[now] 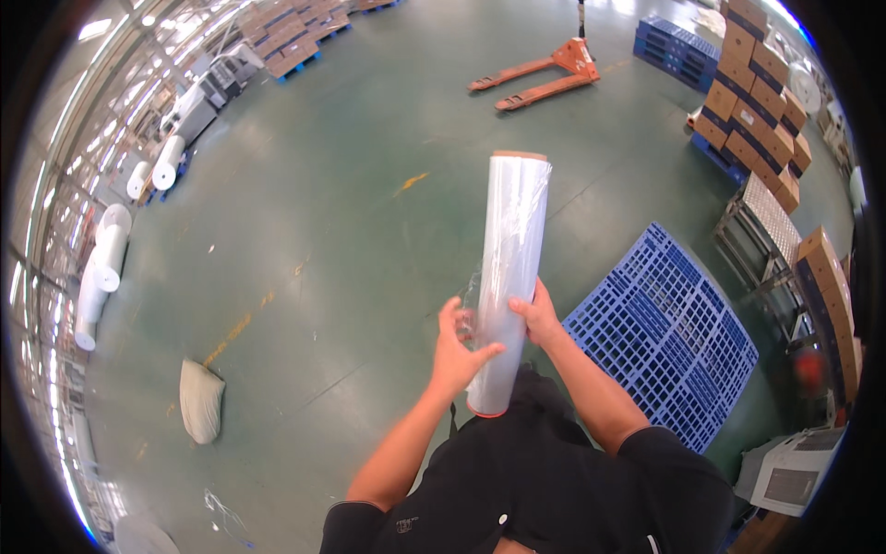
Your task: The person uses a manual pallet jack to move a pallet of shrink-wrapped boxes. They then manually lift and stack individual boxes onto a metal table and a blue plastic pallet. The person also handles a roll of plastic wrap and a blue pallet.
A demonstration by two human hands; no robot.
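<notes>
A tall roll of clear stretch film (510,249) stands nearly upright in front of my body, its brown cardboard core showing at the top and an orange-red rim at the bottom. My right hand (539,316) is wrapped round its right side, thumb across the front. On the left side my left hand (458,351) has its fingers apart and slightly bent, with the thumb reaching to the film's surface. A wrinkled loose edge of film hangs by the left fingertips. The far side of the roll is hidden.
A blue plastic pallet (669,337) lies at my right. Ahead is an orange pallet jack (549,76). Cartons (752,102) are stacked at the far right, beside a metal step platform (768,217). A pale sack (200,402) and white rolls (111,247) are at the left.
</notes>
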